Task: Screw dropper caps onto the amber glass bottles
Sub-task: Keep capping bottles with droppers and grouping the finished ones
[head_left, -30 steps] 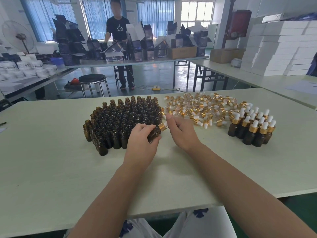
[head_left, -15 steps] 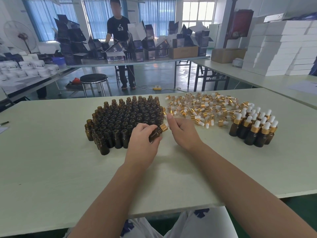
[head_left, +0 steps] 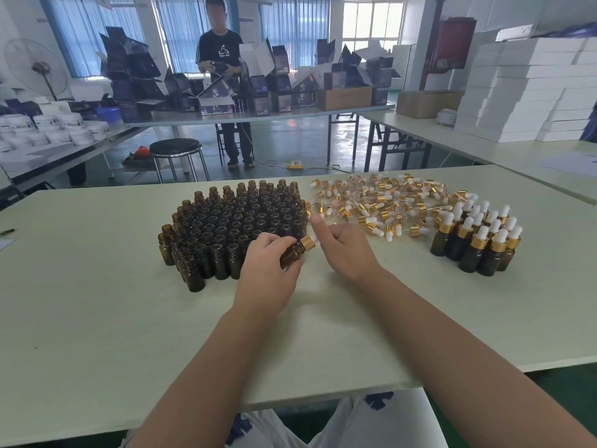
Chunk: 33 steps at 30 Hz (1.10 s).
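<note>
Amber glass bottle point(head_left: 290, 255) gripped by left hand point(head_left: 268, 270); right hand point(head_left: 345, 250) at gold cap point(head_left: 308, 243), unclear.

Bare forearms point(head_left: 452, 334), white garment point(head_left: 381, 421) over the lap (dark blue printed patches)

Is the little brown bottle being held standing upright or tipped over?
Tipped. The left hand grips the bottle on a slant, its gold cap pointing toward the right hand.

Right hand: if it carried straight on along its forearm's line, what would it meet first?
The gold dropper cap on the amber bottle that the left hand grips, apparently right beside the right hand; depth is unclear.
</note>
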Available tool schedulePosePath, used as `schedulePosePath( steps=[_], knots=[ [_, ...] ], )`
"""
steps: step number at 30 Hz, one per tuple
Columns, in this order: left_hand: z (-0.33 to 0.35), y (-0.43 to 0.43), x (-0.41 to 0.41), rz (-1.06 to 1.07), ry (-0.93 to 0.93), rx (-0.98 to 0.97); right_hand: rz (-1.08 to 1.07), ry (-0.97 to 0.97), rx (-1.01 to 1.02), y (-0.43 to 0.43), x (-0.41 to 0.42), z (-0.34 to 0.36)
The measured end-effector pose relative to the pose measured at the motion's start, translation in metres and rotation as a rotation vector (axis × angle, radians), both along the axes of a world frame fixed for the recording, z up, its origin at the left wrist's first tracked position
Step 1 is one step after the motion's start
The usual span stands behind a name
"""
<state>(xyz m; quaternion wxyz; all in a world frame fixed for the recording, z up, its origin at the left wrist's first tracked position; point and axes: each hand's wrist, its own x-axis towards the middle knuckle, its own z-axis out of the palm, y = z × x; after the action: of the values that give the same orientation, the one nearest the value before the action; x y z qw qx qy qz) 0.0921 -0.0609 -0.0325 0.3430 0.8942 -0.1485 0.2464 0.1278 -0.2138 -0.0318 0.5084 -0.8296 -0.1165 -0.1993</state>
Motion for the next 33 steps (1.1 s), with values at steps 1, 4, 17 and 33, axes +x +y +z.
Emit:
schedulePosePath(
  steps=[1,4,17,33],
  knots=[
    [0.0000,0.0000,-0.0001,-0.001,0.001,-0.001,0.003,-0.001,-0.001,-0.0001,0.0001,-0.0003],
    [-0.0002,-0.0004,-0.0007,-0.020,-0.013,-0.019,0.011,0.005,-0.002,0.0001,0.0000,-0.0006],
    [-0.0027,0.0011,0.0003,-0.044,-0.037,-0.039,0.030,-0.006,-0.039,-0.0017,0.0001,0.0002],
    [-0.0005,0.0009,-0.0006,-0.028,-0.021,-0.027,0.036,-0.094,-0.013,-0.0039,0.0022,-0.0007]
  ],
)
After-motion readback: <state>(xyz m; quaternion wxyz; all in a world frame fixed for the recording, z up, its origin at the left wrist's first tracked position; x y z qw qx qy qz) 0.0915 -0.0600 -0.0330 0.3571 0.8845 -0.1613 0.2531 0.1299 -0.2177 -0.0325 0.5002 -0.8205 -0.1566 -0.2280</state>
